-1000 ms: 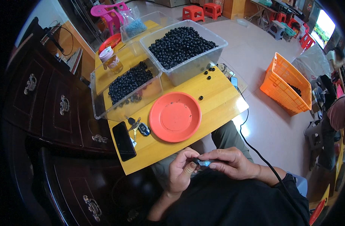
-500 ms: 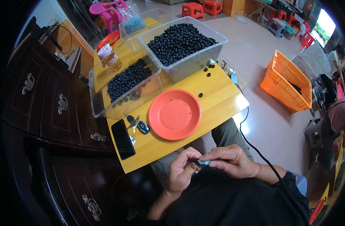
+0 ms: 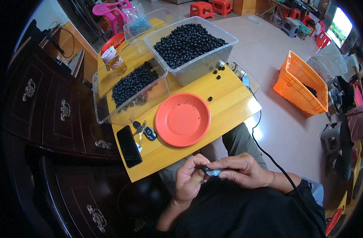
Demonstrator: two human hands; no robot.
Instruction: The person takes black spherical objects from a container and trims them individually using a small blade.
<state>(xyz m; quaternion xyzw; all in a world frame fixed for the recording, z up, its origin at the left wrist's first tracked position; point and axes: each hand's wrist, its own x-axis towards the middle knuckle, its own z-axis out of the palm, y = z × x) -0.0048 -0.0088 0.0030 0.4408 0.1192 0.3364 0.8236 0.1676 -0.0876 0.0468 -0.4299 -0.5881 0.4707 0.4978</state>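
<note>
Above my lap, my left hand (image 3: 189,178) is closed on a small round black piece (image 3: 205,169), pinched between thumb and fingers. My right hand (image 3: 245,170) grips a small light-blue tool (image 3: 216,172), whose thin pale tip meets the black piece. Most of the tool is hidden by the fingers. Beyond my hands, a red plastic dish (image 3: 183,119) lies on the yellow table (image 3: 233,101) with a few dark specks in it. Past the dish, many black pieces (image 3: 135,82) fill part of a low clear bin (image 3: 103,119).
A larger clear bin (image 3: 189,77) is heaped with black pieces. A phone (image 3: 129,146), keys (image 3: 141,131) and a drink bottle (image 3: 114,60) are on the left. Dark drawers (image 3: 66,109) border that side. An orange crate (image 3: 300,85) and a black cable (image 3: 268,154) are on the right.
The black piece has turned slightly in my left fingers, and more of the tool's pale tip shows. Both hands stay in nearly the same place. The view has shifted a little.
</note>
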